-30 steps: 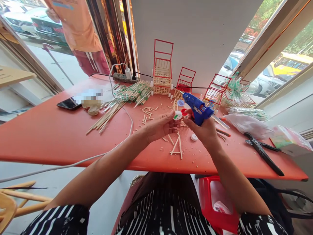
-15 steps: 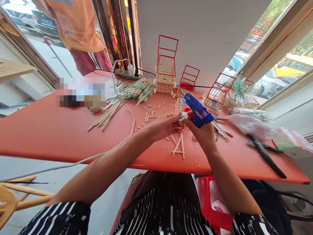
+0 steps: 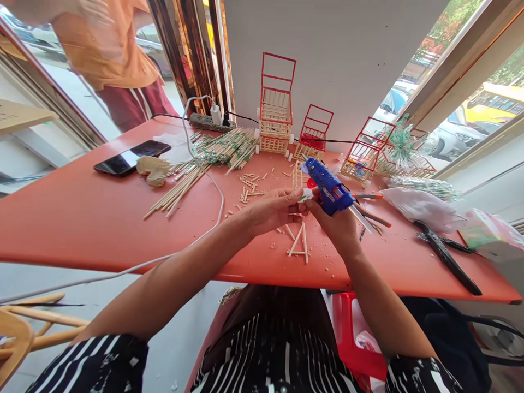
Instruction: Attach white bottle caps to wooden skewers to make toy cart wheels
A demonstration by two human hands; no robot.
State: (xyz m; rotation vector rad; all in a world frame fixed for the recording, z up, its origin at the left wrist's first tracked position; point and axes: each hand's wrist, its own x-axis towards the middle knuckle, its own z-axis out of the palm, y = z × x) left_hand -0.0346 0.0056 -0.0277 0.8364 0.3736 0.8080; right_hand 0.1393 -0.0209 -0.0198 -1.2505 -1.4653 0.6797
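My left hand (image 3: 276,210) is closed on a small white piece with a green mark (image 3: 305,195), pinched between thumb and fingers. My right hand (image 3: 338,226) grips a blue hot glue gun (image 3: 328,186), its nozzle pointing up and away to the left, with a clear glue stick out of its back. The right fingertips meet the white piece too. Below the hands, a few cut sticks (image 3: 300,245) lie in an A shape on the red table (image 3: 82,218). Just beyond the gun is a small stick frame (image 3: 300,173), partly hidden.
Several red and pale stick carts (image 3: 276,114) stand along the wall. Bundled sticks (image 3: 221,150), a phone (image 3: 131,158) and a power strip (image 3: 210,122) are at the left. A white cable (image 3: 221,207) crosses the table. Black cutters (image 3: 448,256) lie right. Someone in orange (image 3: 102,49) stands outside.
The view has shifted slightly. Both hands keep their hold on the white piece and glue gun, nearly still. The person outside has moved left, an arm now across the front.
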